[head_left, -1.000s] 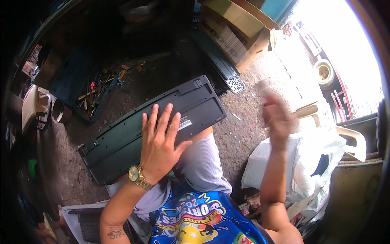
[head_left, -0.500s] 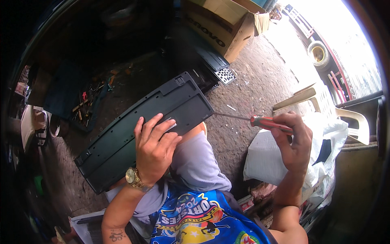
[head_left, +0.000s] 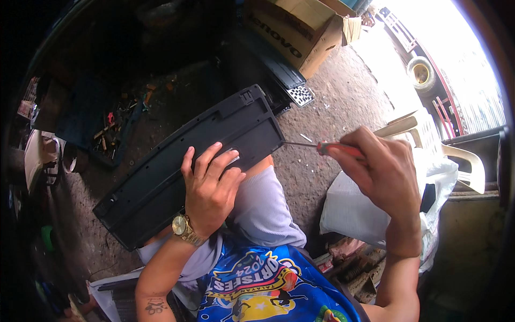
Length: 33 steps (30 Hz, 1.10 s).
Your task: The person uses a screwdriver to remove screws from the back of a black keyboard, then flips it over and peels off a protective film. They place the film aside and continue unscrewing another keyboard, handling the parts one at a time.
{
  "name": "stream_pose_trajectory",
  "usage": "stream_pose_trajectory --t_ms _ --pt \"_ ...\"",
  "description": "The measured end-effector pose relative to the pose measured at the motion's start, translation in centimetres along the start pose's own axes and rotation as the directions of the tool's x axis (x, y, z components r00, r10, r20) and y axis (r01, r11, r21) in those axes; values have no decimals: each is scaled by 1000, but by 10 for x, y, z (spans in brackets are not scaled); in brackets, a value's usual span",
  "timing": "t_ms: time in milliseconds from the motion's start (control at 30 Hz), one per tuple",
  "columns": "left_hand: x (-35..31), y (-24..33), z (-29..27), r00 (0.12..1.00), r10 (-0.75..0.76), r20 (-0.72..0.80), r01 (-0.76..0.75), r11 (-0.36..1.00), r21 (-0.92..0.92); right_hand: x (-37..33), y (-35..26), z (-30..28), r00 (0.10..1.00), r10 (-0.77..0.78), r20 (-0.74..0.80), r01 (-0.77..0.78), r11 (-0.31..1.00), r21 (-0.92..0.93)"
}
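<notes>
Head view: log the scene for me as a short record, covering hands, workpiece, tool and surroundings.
Left grip: open, laid over the keyboard
Right grip: closed on the screwdriver
Workpiece: black keyboard, underside up, across the lap
Tool: red-handled screwdriver, tip at the keyboard's right end, contact unclear
Beyond: cardboard box
Right side: white bag
Left side: loose tools in shadow

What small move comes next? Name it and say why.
Probably a gentle twist of the screwdriver by the right hand: its tip appears to meet the corner edge of the black keyboard, though contact is hard to confirm, and the left hand lies across the upturned underside, well placed to steady it.
</notes>
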<state>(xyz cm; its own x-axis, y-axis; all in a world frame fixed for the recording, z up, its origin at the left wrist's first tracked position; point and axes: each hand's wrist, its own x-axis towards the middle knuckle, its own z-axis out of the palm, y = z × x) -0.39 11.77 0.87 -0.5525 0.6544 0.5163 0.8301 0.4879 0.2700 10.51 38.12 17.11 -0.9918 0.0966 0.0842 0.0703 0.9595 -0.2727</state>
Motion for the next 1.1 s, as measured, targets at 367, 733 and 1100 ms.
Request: stream_pose_trajectory --t_ms 367,733,1100 --pt "-7 -9 -2 1000 -26 1 26 1000 9 30 -2 -9 951 -256 175 272 959 -75" --pt "-9 -11 2 1000 -5 -19 4 1000 -30 37 -4 -22 932 -298 207 312 949 -39" --pt "-4 -8 -3 999 -39 -8 38 999 -39 41 -5 -18 933 -316 176 329 943 -55"
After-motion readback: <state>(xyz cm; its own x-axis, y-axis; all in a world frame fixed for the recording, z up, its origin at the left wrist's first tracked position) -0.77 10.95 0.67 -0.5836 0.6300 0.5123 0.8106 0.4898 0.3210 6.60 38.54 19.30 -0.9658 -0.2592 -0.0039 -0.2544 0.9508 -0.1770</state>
